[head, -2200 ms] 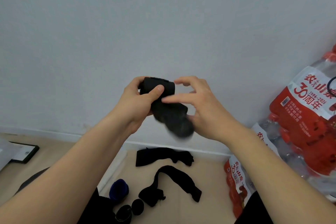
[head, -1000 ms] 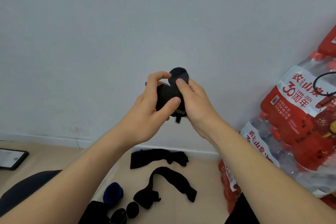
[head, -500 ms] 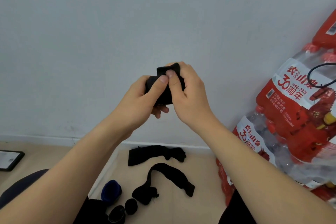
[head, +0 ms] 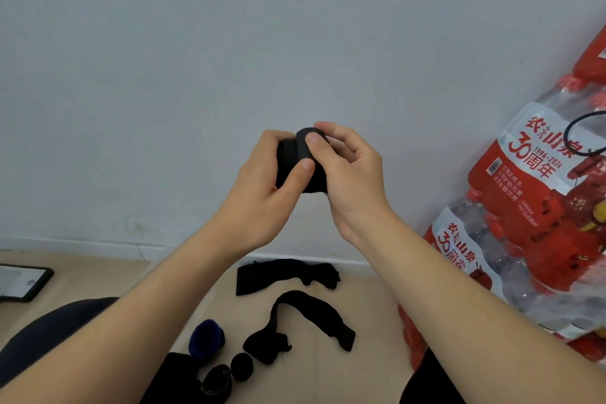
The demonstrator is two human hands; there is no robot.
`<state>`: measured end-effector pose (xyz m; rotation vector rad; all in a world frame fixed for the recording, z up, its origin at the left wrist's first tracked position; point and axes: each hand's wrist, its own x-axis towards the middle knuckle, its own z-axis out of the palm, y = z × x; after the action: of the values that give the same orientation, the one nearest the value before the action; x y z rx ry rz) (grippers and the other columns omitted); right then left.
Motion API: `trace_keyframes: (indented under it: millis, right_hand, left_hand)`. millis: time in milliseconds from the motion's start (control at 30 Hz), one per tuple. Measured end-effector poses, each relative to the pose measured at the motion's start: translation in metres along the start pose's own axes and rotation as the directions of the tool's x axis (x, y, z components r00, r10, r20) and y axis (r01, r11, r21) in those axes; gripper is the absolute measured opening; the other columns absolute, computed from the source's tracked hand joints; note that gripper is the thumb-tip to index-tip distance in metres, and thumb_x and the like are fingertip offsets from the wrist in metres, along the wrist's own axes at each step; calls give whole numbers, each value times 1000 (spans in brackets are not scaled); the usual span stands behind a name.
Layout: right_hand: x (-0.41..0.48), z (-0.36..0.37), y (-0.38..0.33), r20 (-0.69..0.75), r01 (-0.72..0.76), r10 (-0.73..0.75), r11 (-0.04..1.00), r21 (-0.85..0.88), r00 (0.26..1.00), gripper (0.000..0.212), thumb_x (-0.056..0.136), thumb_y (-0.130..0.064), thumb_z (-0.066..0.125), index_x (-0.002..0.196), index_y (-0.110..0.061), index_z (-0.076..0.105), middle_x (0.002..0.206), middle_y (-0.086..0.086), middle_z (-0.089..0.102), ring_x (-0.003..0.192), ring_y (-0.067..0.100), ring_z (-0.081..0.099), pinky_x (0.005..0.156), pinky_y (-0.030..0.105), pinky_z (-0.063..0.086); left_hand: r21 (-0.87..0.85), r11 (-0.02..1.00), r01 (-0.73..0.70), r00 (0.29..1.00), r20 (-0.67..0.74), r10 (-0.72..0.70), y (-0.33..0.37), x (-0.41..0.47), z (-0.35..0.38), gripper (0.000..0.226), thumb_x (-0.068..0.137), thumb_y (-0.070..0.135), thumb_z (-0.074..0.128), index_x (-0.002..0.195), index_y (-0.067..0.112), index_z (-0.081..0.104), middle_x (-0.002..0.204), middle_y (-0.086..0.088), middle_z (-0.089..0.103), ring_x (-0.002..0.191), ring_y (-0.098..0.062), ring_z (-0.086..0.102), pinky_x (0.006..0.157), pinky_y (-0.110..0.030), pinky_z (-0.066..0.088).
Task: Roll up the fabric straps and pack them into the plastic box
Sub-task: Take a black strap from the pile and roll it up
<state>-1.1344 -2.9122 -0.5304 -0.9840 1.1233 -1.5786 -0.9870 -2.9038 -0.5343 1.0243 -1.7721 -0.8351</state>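
Note:
Raised in front of the wall, a black fabric strap (head: 292, 159) is wound into a tight roll between both hands. My left hand (head: 262, 193) grips the roll, its thumb pressing on the front. My right hand (head: 347, 174) pinches the roll's loose end flap with thumb and fingers. On the floor below lie two loose black straps, one flat near the wall (head: 285, 274) and one curved (head: 305, 318). Nearer me sit a blue rolled strap (head: 206, 338) and two small black rolls (head: 242, 367). No plastic box is visible.
Shrink-wrapped packs of water bottles with red labels (head: 531, 207) are stacked at the right. A dark-framed flat object (head: 23, 282) lies on the floor at the far left. A white wall rises straight ahead. My dark-clothed knees fill the bottom corners.
The hanging tail of the strap has been wound up into the roll. Both hands have closed together on it and shifted slightly lower. The view drifted to the right.

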Motion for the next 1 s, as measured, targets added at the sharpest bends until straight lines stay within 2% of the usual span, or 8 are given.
trace_keyframes:
  millis: [167,233,333,433,667,733,833,1000]
  right_hand:
    - [1,-2,1,281,-401,424,906,-137,861,50,103,-55,58,128,-14,69,116,12,79,99,29,79,82,47,66]
    - [-2,-3,3,328,-423,492,868,-262,807,55,102,-65,50,113,-17,75,93,6,78,75,24,74,66,39,61]
    - [-10,2,11,242,-194,290,914,-356,926,46,106,-51,53,107,-8,71,74,10,71,55,26,66,47,31,46]
    - [-18,2,16,216,108,-19,907,-407,976,31,107,-37,59,99,-7,63,83,18,70,62,33,70,46,35,49]
    - [-36,-23,33,397,330,-57,672,-663,916,25,109,-38,57,85,-32,58,76,2,65,57,16,69,43,29,48]
    - [-43,-35,49,534,438,68,490,-754,843,20,110,-43,55,90,-38,54,80,-8,65,69,10,66,59,32,51]
    - [-54,-50,85,519,321,403,463,-826,754,21,109,-44,58,118,-27,51,102,-8,64,81,14,67,64,39,58]
    - [-67,-48,150,418,359,691,239,-902,589,39,104,-38,69,139,-28,56,125,-2,66,98,13,66,86,33,56]
  left_hand:
    - [81,995,-56,998,29,54,2,-10,-2,22,103,28,57,123,22,52,112,2,64,104,-15,62,82,-22,49]
    - [98,994,-56,998,-16,58,0,-14,1,13,104,23,55,116,21,53,109,-1,64,101,-14,62,79,-19,48]
    - [-97,987,126,982,-128,-138,1,-20,7,5,111,20,47,113,17,51,104,-9,68,78,-13,68,67,-23,55]
    - [-333,898,288,951,-9,-309,4,-32,8,16,114,27,42,127,18,45,100,-13,75,75,-23,75,73,-37,66]
    - [-34,891,452,824,399,-402,-22,-55,-16,29,116,39,41,129,14,44,112,-8,78,92,-28,80,74,-35,63]
    - [156,921,357,804,452,-388,-40,-65,-17,26,114,34,49,127,11,50,112,-5,74,89,-27,79,76,-37,63]
    - [455,887,75,782,525,-336,-73,-84,-14,23,110,30,57,127,14,59,107,4,72,96,-21,70,82,-31,47]
    - [738,627,-250,533,645,-547,-125,-122,-17,33,110,31,49,141,24,57,129,-8,68,117,-33,65,93,-38,53]
